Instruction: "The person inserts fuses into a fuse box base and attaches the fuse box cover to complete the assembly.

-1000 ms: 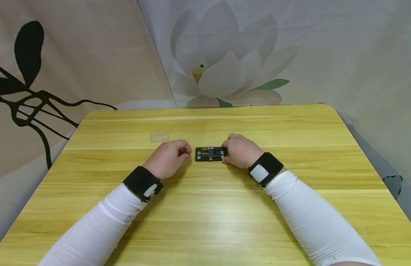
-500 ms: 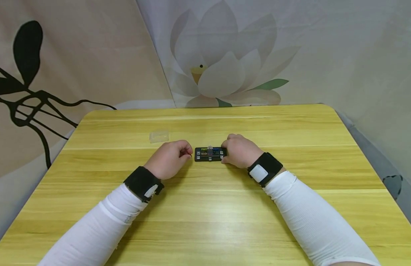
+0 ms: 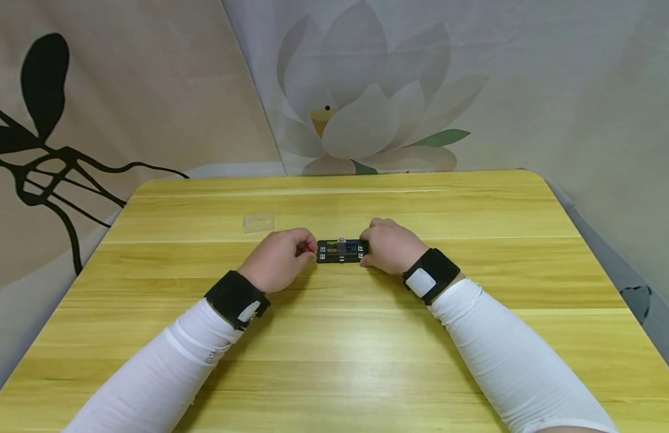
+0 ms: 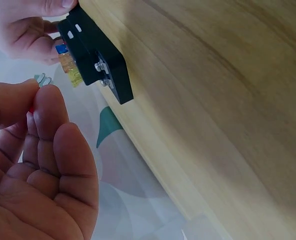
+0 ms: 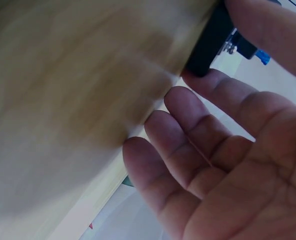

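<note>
Left wrist view: what do the hands hold?

Thumb and forefinger of the left hand (image 3: 277, 255) pinch a small red piece with pale, shiny prongs (image 4: 43, 80), prongs outward. The right hand (image 3: 392, 245) grips the right end of the black, rectangular plastic block (image 4: 90, 52).

Where is this block?

Flat on the yellow wood-grained table (image 3: 334, 337), between the hands; a row of small translucent yellow, orange and blue inserts (image 4: 66, 62) stands on its upper face. The left fingertips are near its left end; contact cannot be told in the head view.

How is such fine work best done?

Probably with a low, firm right-hand grip against sliding, the red piece held by its body, and a straight approach, without twisting, lest prongs bend.
</note>
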